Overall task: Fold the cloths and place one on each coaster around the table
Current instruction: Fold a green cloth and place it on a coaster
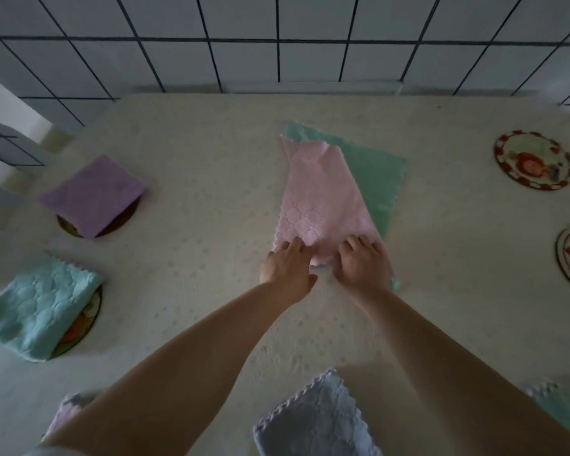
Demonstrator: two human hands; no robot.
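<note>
Both hands, the left hand and right hand, are pinching the near hem of the pink cloth at the surface's centre, lying over a green cloth; lifting evenly should be keeping corners aligned; bare coasters are waiting at three o'clock; open room is lying between.

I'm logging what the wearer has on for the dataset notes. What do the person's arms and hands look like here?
Both forearms are bare, with no sleeves in view. The left hand and right hand wear no gloves; no rings, watch or bracelets show, though the picture is dim and slightly blurred.
</note>
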